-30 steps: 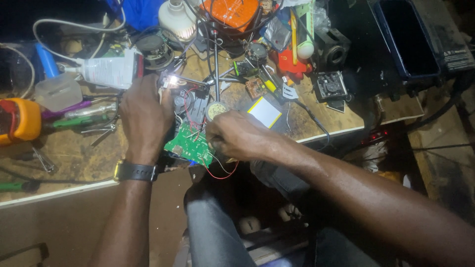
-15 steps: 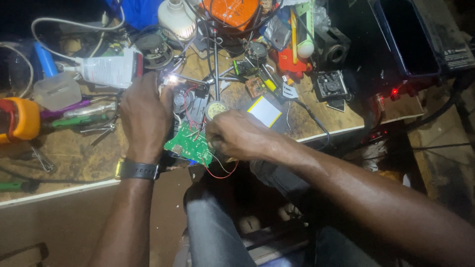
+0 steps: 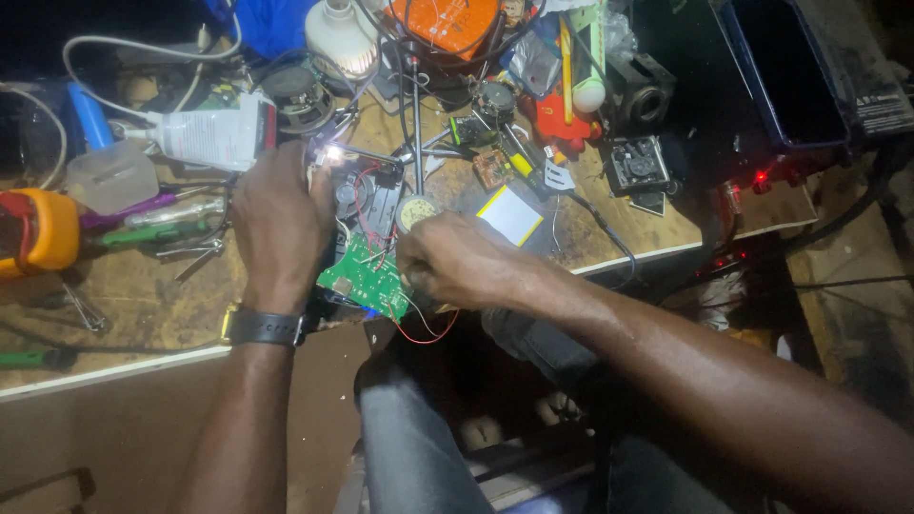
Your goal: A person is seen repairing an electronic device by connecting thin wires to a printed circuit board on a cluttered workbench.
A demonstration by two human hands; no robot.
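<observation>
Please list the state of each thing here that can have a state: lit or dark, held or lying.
left hand: resting on the work beside the small light
right hand: closed over the green circuit board
small light: lit
red indicator lamp: lit
tablet screen: dark
white glue bottle: lying on its side

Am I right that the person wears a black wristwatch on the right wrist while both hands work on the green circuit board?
Not quite. The head view shows the black wristwatch on the left wrist, not the right. The rest holds: the left hand and right hand are both at the green circuit board.
</observation>
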